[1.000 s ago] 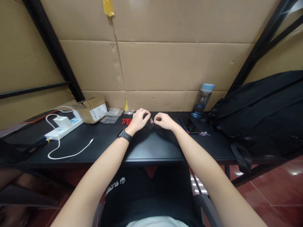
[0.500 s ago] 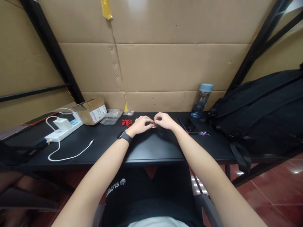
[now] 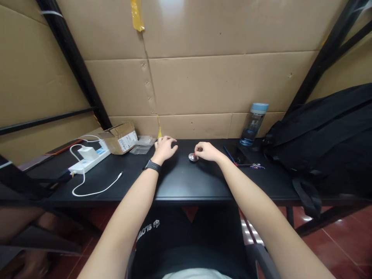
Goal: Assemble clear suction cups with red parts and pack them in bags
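Observation:
My right hand (image 3: 207, 151) is closed in a pinch on a small red piece (image 3: 195, 155), its exact kind too small to make out. The piece stands at a shiny round metal disc (image 3: 192, 157) just over the black tabletop; whether the two are joined, I cannot tell. Farther left, my left hand (image 3: 164, 149), with a dark watch on its wrist, hovers with fingers apart and nothing visible in them. It covers the spot where the loose red pieces lay, so they are hidden.
Clear plastic bags (image 3: 143, 147) and an opened cardboard box (image 3: 121, 138) lie left, by a white power strip (image 3: 94, 159) with cables. At right are a dark phone (image 3: 240, 155), a water bottle (image 3: 252, 126) and a black backpack (image 3: 325, 143). Cardboard panels (image 3: 200, 85) stand behind.
My left hand has let go at the middle and moved left over the red pieces, its fingers opening. My right hand keeps its pinch. The view has shifted slightly.

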`<action>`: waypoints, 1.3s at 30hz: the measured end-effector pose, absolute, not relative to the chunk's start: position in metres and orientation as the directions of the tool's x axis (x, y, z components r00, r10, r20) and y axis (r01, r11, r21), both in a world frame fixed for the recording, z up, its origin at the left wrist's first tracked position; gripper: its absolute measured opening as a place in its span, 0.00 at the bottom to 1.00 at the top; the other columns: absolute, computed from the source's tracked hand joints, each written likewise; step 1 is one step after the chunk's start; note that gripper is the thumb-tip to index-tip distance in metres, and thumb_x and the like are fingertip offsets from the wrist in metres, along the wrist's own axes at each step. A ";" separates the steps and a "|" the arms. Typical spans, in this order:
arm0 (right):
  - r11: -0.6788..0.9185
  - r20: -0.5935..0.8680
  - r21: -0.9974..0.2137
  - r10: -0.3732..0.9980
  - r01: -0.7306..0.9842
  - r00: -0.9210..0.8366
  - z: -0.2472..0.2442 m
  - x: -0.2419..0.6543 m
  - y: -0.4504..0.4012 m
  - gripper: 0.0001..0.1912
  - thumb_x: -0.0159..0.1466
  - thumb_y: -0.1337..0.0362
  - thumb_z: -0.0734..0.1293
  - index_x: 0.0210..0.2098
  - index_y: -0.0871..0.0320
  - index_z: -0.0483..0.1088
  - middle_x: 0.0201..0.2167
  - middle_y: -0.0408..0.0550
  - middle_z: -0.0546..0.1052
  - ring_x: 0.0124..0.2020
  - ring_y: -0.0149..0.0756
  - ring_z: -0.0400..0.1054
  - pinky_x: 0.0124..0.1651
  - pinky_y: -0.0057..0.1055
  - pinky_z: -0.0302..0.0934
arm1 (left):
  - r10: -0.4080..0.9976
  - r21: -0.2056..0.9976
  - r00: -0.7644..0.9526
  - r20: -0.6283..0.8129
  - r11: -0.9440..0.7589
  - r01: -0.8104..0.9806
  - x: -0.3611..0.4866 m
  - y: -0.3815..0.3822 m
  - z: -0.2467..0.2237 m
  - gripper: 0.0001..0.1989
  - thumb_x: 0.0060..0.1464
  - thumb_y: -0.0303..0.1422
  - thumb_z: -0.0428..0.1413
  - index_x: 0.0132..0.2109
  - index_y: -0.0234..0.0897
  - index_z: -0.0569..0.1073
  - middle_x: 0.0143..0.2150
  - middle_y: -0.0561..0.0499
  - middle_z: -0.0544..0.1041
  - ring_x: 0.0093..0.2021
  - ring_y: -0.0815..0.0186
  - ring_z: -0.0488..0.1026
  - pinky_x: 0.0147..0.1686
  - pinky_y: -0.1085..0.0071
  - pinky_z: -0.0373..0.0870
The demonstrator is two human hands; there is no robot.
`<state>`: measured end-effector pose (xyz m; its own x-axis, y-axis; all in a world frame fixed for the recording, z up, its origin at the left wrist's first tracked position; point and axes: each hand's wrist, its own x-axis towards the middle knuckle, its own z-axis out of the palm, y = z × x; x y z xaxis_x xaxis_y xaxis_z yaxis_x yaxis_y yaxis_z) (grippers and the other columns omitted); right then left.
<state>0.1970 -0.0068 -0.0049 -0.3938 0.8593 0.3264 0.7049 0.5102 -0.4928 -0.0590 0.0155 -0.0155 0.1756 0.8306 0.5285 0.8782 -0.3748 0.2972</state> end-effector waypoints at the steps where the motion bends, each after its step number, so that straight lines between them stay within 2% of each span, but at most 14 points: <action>1: 0.508 0.321 -0.492 0.861 0.707 -0.395 -0.005 0.197 -0.007 0.04 0.57 0.70 0.69 0.27 0.58 0.76 0.31 0.43 0.78 0.32 0.32 0.70 0.37 0.26 0.59 | 0.829 0.312 0.107 0.549 -0.322 0.894 -0.070 0.019 -0.014 0.15 0.59 0.40 0.58 0.52 0.46 0.79 0.58 0.41 0.73 0.61 0.42 0.62 0.56 0.43 0.60; 4: 0.509 0.316 -0.483 0.860 0.713 -0.400 -0.005 0.198 -0.006 0.05 0.58 0.70 0.69 0.27 0.57 0.76 0.31 0.43 0.78 0.32 0.33 0.70 0.37 0.26 0.59 | 0.787 0.390 -0.126 0.604 -0.153 0.908 -0.110 0.026 -0.010 0.16 0.59 0.36 0.57 0.54 0.43 0.76 0.59 0.37 0.72 0.62 0.40 0.61 0.56 0.41 0.59; 6: 0.511 0.314 -0.477 0.859 0.715 -0.404 -0.005 0.198 -0.006 0.04 0.57 0.70 0.69 0.27 0.57 0.76 0.31 0.44 0.78 0.33 0.33 0.71 0.37 0.27 0.59 | 0.770 0.460 -0.261 0.583 -0.048 0.887 -0.137 0.029 -0.009 0.19 0.59 0.33 0.57 0.57 0.40 0.74 0.61 0.37 0.71 0.62 0.40 0.60 0.56 0.39 0.57; 8: 0.515 0.311 -0.473 0.857 0.715 -0.412 -0.005 0.198 -0.006 0.04 0.57 0.70 0.69 0.27 0.57 0.76 0.31 0.44 0.79 0.33 0.34 0.71 0.38 0.27 0.59 | 0.778 0.504 -0.338 0.529 0.032 0.863 -0.158 0.030 -0.010 0.20 0.60 0.31 0.55 0.60 0.38 0.73 0.60 0.38 0.73 0.61 0.41 0.61 0.56 0.38 0.56; 11: 0.515 0.298 -0.473 0.857 0.715 -0.420 -0.005 0.199 -0.005 0.05 0.57 0.70 0.69 0.26 0.57 0.76 0.31 0.43 0.79 0.33 0.34 0.71 0.38 0.27 0.59 | 0.792 0.524 -0.383 0.476 0.094 0.846 -0.174 0.031 -0.014 0.16 0.62 0.32 0.55 0.55 0.38 0.77 0.52 0.40 0.77 0.60 0.42 0.60 0.56 0.38 0.55; 14: 0.513 0.294 -0.474 0.858 0.716 -0.420 -0.005 0.199 -0.005 0.05 0.57 0.70 0.69 0.27 0.57 0.76 0.30 0.43 0.79 0.33 0.33 0.71 0.38 0.27 0.59 | 0.791 0.517 -0.393 0.469 0.115 0.848 -0.176 0.029 -0.017 0.11 0.61 0.33 0.56 0.47 0.36 0.81 0.47 0.40 0.77 0.59 0.42 0.62 0.55 0.39 0.54; 18: 0.513 0.297 -0.466 0.858 0.721 -0.418 -0.004 0.199 -0.005 0.05 0.57 0.70 0.69 0.27 0.56 0.77 0.30 0.43 0.79 0.33 0.34 0.71 0.38 0.27 0.59 | 0.764 0.525 -0.439 0.473 0.155 0.837 -0.174 0.027 -0.015 0.10 0.60 0.34 0.58 0.44 0.36 0.82 0.46 0.38 0.78 0.58 0.42 0.65 0.55 0.41 0.55; 21: 0.516 0.297 -0.467 0.856 0.718 -0.422 -0.005 0.200 -0.004 0.05 0.58 0.70 0.69 0.27 0.57 0.76 0.31 0.43 0.79 0.33 0.34 0.71 0.38 0.27 0.59 | 0.722 0.553 -0.468 0.509 0.142 0.821 -0.176 0.027 -0.012 0.11 0.60 0.35 0.58 0.44 0.38 0.82 0.47 0.38 0.79 0.58 0.42 0.65 0.56 0.41 0.56; 28: 0.528 0.293 -0.462 0.849 0.713 -0.439 -0.005 0.201 -0.004 0.06 0.57 0.70 0.68 0.27 0.57 0.76 0.30 0.44 0.79 0.32 0.34 0.72 0.36 0.27 0.59 | 0.599 0.604 -0.492 0.632 0.018 0.797 -0.174 0.019 -0.004 0.15 0.65 0.38 0.52 0.51 0.41 0.81 0.55 0.43 0.79 0.60 0.47 0.63 0.61 0.41 0.52; 31: 0.524 0.298 -0.470 0.851 0.710 -0.432 -0.004 0.201 -0.004 0.06 0.57 0.70 0.68 0.26 0.57 0.76 0.29 0.43 0.79 0.31 0.34 0.72 0.35 0.27 0.59 | 0.583 0.564 -0.389 0.713 -0.148 0.813 -0.165 0.016 0.006 0.15 0.65 0.38 0.51 0.50 0.43 0.81 0.53 0.44 0.80 0.59 0.51 0.67 0.62 0.46 0.57; 34: 0.507 0.302 -0.481 0.862 0.715 -0.408 -0.003 0.202 -0.003 0.05 0.57 0.70 0.68 0.26 0.57 0.77 0.28 0.43 0.79 0.30 0.33 0.71 0.34 0.26 0.59 | 0.655 0.495 -0.132 0.744 -0.408 0.767 -0.144 0.016 0.010 0.15 0.64 0.37 0.52 0.48 0.42 0.82 0.51 0.46 0.81 0.54 0.57 0.74 0.59 0.58 0.66; 36: 0.490 0.302 -0.485 0.871 0.725 -0.387 -0.001 0.204 -0.004 0.05 0.57 0.69 0.69 0.26 0.57 0.77 0.27 0.43 0.79 0.29 0.33 0.70 0.33 0.26 0.58 | 0.702 0.461 0.093 0.707 -0.556 0.691 -0.124 0.018 0.008 0.14 0.63 0.36 0.53 0.47 0.43 0.83 0.49 0.48 0.82 0.51 0.59 0.77 0.56 0.62 0.70; 39: 0.465 0.282 -0.487 0.885 0.739 -0.370 0.003 0.207 -0.006 0.04 0.56 0.69 0.69 0.26 0.57 0.77 0.26 0.42 0.79 0.29 0.32 0.70 0.33 0.26 0.58 | 0.698 0.376 0.417 0.582 -0.685 0.623 -0.092 0.020 -0.005 0.12 0.63 0.36 0.55 0.45 0.47 0.84 0.50 0.50 0.83 0.52 0.60 0.78 0.58 0.63 0.69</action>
